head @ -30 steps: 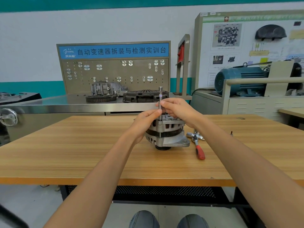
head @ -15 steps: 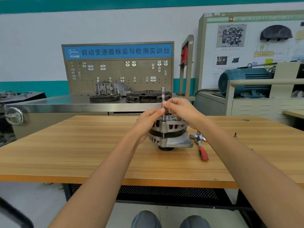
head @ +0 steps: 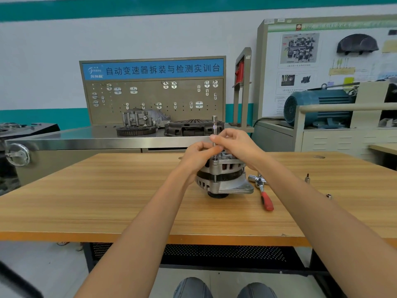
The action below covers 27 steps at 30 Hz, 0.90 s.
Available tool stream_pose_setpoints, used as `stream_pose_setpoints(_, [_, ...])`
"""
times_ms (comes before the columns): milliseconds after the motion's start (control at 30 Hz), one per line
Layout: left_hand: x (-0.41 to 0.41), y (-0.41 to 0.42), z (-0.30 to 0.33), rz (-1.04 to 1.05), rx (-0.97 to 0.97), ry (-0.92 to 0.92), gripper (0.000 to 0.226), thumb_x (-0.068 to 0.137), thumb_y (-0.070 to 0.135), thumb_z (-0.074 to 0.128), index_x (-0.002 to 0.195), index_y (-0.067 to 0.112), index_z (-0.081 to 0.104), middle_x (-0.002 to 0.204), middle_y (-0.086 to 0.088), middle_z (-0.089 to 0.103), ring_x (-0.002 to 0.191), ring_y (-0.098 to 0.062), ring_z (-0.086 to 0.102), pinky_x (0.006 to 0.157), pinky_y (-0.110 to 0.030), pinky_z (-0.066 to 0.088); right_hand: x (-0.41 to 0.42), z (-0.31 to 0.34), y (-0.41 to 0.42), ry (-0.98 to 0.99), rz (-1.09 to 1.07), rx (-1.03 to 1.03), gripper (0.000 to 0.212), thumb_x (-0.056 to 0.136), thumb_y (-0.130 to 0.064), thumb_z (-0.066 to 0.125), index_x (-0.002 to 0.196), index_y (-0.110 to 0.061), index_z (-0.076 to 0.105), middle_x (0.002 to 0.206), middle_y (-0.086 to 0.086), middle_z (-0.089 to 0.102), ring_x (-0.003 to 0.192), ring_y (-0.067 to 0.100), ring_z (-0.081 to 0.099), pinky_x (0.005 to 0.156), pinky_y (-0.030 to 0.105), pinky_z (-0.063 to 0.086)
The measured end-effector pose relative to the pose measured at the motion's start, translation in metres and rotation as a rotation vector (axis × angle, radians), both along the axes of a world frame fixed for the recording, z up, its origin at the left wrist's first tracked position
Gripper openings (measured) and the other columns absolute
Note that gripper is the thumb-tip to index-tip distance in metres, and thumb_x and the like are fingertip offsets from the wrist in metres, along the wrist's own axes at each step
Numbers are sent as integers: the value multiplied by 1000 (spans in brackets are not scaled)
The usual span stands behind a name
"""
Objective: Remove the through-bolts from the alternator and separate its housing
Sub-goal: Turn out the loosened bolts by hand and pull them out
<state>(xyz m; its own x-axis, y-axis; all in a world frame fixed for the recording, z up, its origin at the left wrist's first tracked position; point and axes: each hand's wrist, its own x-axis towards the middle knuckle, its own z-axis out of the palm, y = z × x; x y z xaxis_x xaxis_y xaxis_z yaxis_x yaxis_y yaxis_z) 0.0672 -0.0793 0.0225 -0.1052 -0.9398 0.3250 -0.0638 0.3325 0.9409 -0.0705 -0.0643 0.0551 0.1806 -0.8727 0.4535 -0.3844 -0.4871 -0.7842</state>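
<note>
At the centre of the frame, both my hands are pinching a thin upright steel socket extension (head: 214, 134) above the grey ribbed metal alternator (head: 223, 177) on the wooden table (head: 86, 201): the left hand (head: 198, 157) lower, the right hand (head: 234, 143) higher.

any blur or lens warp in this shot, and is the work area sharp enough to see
Head view: wide-angle warp bows the steel bench edge; the poster board at upper right is smeared; even indoor light, soft glare on the bench; alternator and both hands, left and right, fairly sharp.
</note>
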Motion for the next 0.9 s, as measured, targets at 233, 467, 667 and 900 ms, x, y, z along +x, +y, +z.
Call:
stream_pose_setpoints(233, [11,-1,2,-150,44,-59,16,88,37,64,99,30,74,120,7,67,120,-9,51,102,-29,30,-6,1,4,18,87,15,20,97,-29,50,97,-20,67,50,-29,55,50,-17,51,51,3,37])
stream_pose_setpoints(467, [7,-2,1,-80,27,-9,9,83,28,72,76,25,67,79,12,71,92,-11,59,84,-30,39,-5,2,5,12,77,66,28,100,-29,44,109,-13,66,42,-20,46,42,-7,45,49,7,34])
stream_pose_setpoints(667, [6,-5,3,-66,20,-35,14,81,32,74,76,26,63,73,14,67,82,-9,57,70,-26,40,-1,2,2,5,27,-7,9,91,-40,57,90,-32,62,82,-15,60,70,-3,51,64,17,36])
stream_pose_setpoints(900, [12,0,3,-180,67,-42,34,92,35,59,121,19,66,124,0,65,127,-18,50,115,-44,25,-6,3,6,16,81,11,18,98,-27,48,103,-24,65,52,-29,57,50,-15,52,50,6,38])
